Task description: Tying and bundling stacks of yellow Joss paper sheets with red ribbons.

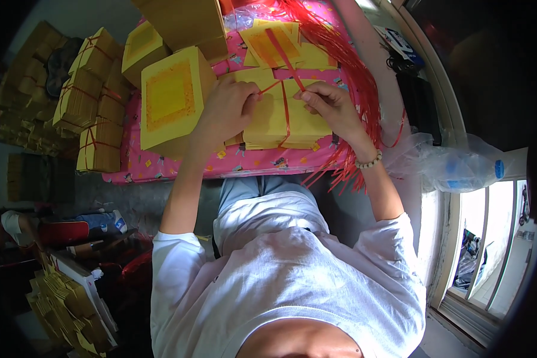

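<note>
In front of me a stack of yellow paper (259, 126) lies on a table with a pink patterned cover (179, 169). A red plastic ribbon (287, 119) runs across the top of the stack. My left hand (230, 106) is closed at the stack's left side, pinching one end of the ribbon. At the right, my right hand (330, 104) pinches the other part between thumb and fingers, and its tail sticks up toward the far side. Between the two hands the ribbon is drawn taut and meets over the stack.
Left of the stack stands a tall paper pile (170, 95) with an orange-yellow square. Loose yellow sheets (271, 45) lie beyond. A long bunch of red ribbon (346, 59) hangs along the right edge. Tied bundles (80, 98) are piled at far left; a plastic bottle (477, 167) lies at right.
</note>
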{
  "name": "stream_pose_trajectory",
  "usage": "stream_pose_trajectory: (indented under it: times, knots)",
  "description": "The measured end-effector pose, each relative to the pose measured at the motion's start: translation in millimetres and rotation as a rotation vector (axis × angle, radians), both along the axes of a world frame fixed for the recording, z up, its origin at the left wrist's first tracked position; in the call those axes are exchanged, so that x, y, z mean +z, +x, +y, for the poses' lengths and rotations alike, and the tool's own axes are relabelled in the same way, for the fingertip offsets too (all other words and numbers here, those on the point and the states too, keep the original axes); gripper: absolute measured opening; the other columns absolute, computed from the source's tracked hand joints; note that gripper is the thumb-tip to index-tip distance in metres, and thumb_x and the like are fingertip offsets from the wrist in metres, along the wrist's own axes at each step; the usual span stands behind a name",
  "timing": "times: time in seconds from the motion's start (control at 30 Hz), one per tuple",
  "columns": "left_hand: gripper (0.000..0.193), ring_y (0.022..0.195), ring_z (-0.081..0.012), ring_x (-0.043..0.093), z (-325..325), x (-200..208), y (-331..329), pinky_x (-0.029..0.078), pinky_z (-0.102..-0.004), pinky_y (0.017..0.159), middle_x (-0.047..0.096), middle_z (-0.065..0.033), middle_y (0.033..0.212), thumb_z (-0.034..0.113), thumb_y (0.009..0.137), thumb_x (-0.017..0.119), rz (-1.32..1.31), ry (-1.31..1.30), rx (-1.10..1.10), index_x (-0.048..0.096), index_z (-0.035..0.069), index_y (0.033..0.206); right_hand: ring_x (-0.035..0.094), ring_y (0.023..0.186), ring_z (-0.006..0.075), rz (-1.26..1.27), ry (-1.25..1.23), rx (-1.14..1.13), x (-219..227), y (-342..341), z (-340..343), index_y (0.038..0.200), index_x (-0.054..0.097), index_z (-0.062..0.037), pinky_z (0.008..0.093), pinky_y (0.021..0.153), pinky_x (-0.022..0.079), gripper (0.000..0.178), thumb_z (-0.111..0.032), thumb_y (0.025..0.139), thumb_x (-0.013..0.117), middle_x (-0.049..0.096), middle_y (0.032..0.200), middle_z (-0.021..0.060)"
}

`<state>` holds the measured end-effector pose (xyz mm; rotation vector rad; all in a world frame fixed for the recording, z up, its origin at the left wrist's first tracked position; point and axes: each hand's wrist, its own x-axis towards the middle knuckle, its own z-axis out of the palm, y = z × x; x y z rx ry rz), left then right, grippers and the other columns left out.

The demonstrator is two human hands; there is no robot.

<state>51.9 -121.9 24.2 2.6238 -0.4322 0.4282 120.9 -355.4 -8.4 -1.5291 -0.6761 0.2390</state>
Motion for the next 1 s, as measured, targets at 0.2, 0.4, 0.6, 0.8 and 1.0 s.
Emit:
stream_pose_trajectory:
  times: [0.2, 0.4, 0.6, 0.8, 1.0]
  knots:
    - [0.013, 0.083, -0.0321, 0.058, -35, -7, 19, 0.045, -0.0467, 0.073, 0.065, -0.0121, 0.079, 0.009, 0.078, 0.056, -0.024, 0.020, -0.035, 0.066, 0.004, 0.084, 0.052, 0.069, 0.0047, 0.036, -0.070, 0.018, 14, 8, -2, 0.098, 0.068, -0.0008, 0.0210, 0.062, 0.044, 0.017, -0.014, 0.089, 0.065, 0.061, 0.081, 0.0000]
    - [0.015, 0.072, -0.0346, 0.062, -71, -14, 26, 0.047, -0.0441, 0.066, 0.064, -0.0181, 0.076, 0.009, 0.080, 0.056, 0.096, -0.301, -0.062, 0.066, -0.001, 0.083, 0.056, 0.074, 0.0089, -0.383, -0.171, -0.083, 30, 21, -10, 0.093, 0.073, -0.0080, 0.0215, 0.064, 0.045, 0.014, -0.015, 0.081, 0.073, 0.057, 0.082, 0.0004]
    - [0.021, 0.065, -0.0178, 0.064, -74, -46, 38, 0.047, -0.0326, 0.062, 0.066, -0.0150, 0.071, 0.016, 0.084, 0.061, 0.265, -0.811, -0.163, 0.067, -0.003, 0.092, 0.057, 0.075, 0.0103, -0.428, -0.144, -0.063, 24, 25, -3, 0.092, 0.073, -0.0087, 0.0229, 0.066, 0.048, 0.017, -0.017, 0.078, 0.076, 0.057, 0.083, 0.0014]
    - [0.024, 0.068, -0.0061, 0.060, -72, -48, 46, 0.046, -0.0238, 0.062, 0.069, -0.0055, 0.075, 0.021, 0.087, 0.064, 0.359, -0.897, -0.192, 0.070, 0.000, 0.098, 0.060, 0.075, 0.0080, 0.109, -0.083, 0.137, 25, 31, -3, 0.101, 0.069, -0.0019, 0.0224, 0.065, 0.050, 0.023, -0.015, 0.083, 0.072, 0.066, 0.085, 0.0013]
    - [0.030, 0.068, -0.0046, 0.059, -70, -24, 42, 0.044, -0.0194, 0.061, 0.070, -0.0026, 0.080, 0.028, 0.093, 0.059, 0.523, -1.013, -0.159, 0.069, 0.000, 0.099, 0.061, 0.070, 0.0062, -0.126, -0.126, 0.077, 22, 36, -18, 0.104, 0.067, -0.0008, 0.0206, 0.067, 0.050, 0.020, -0.009, 0.086, 0.067, 0.068, 0.085, 0.0033]
